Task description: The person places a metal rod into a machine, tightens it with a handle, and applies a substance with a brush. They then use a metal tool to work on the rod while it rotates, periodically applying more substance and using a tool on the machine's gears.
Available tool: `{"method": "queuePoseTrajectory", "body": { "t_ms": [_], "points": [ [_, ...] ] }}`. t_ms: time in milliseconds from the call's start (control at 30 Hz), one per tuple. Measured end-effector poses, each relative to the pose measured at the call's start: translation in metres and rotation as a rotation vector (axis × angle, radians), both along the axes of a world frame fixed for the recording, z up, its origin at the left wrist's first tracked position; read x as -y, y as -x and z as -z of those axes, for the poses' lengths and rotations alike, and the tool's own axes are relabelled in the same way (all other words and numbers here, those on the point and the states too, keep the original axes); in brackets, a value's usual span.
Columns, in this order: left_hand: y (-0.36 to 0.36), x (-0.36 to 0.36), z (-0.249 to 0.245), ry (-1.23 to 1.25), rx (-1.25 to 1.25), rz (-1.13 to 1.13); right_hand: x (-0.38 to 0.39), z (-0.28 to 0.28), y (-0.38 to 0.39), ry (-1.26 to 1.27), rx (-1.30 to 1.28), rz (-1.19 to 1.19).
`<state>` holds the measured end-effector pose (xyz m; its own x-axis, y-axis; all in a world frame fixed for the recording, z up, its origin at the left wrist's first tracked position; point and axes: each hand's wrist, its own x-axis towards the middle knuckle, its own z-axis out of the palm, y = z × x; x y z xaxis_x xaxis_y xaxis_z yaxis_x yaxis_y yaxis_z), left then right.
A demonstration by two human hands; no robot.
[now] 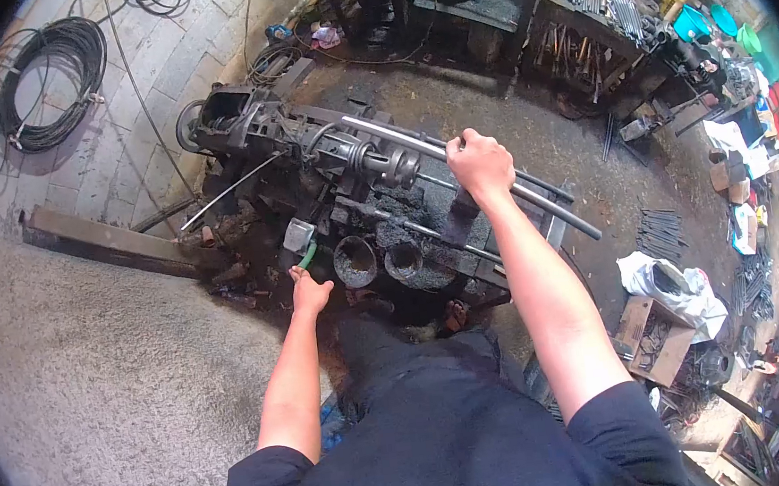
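A greasy metal machine [332, 145] with a round chuck [396, 166] and long rods stands ahead of me. My right hand [480, 165] is closed at the long steel bar [557, 213] on the machine's right part; what lies inside the fist is hidden. Lower left, my left hand [310, 292] pinches the end of a green handle [308, 256] below a small grey metal box [298, 235]. Two round metal cups [354, 262] sit side by side just right of that handle, with dark shavings around them.
Coiled black cable [50, 84] hangs on the block wall at the upper left. A steel beam [114, 243] lies left of the machine. A workbench [574, 10] with metal rods is at the back right. A wooden box [654, 338] and white sack [675, 294] lie at the right.
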<state>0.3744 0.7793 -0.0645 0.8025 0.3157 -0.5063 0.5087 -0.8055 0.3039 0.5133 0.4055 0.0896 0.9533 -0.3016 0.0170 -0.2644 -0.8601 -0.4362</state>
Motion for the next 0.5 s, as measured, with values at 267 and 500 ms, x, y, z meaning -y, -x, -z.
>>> {"method": "queuePoseTrajectory", "body": {
  "t_ms": [267, 500],
  "points": [
    [-0.002, -0.002, 0.005, -0.053, -0.001, 0.072, 0.001, 0.017, -0.003, 0.029, 0.083, -0.053],
    [0.002, 0.011, -0.001, -0.028, 0.044, 0.029, -0.001, 0.013, -0.002, 0.027, 0.111, -0.069]
  ]
}}
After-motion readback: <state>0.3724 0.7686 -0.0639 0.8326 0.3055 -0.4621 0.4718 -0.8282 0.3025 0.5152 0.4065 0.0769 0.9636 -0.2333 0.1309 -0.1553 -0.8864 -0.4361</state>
